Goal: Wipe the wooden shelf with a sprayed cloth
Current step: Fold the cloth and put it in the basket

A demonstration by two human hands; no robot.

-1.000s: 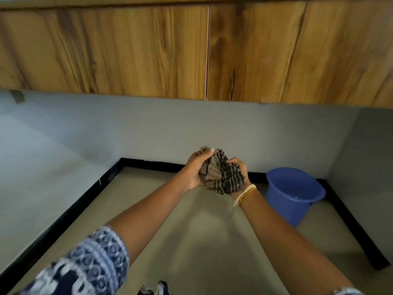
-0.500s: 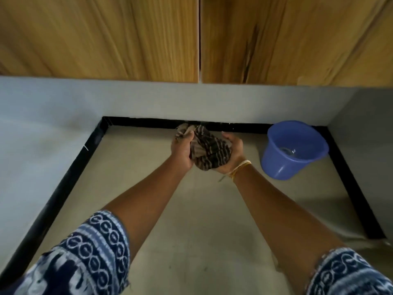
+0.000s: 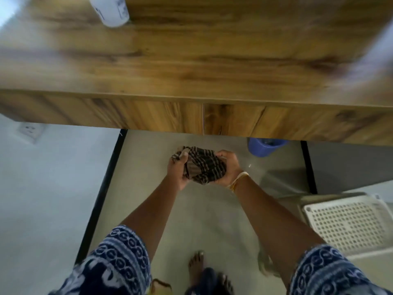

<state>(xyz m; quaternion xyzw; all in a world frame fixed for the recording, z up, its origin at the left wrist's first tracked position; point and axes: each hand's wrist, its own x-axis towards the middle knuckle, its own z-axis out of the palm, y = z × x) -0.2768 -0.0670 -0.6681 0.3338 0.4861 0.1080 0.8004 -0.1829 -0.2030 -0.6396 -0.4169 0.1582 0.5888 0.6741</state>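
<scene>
Both hands, left hand [image 3: 177,172] and right hand [image 3: 228,170], grip the bunched striped cloth [image 3: 203,165] with curled fingers, below the wooden shelf [image 3: 191,60] at twelve o'clock.

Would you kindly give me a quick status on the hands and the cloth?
Left hand and right hand both gripping the bunched striped cloth. Cloth below the wooden shelf, not touching it. White container stands on the shelf top.

A blue bucket [image 3: 265,147] stands on the floor [image 3: 202,220], partly hidden. A white perforated crate [image 3: 348,225] sits at right. A wall socket [image 3: 29,130] shows at left.
</scene>
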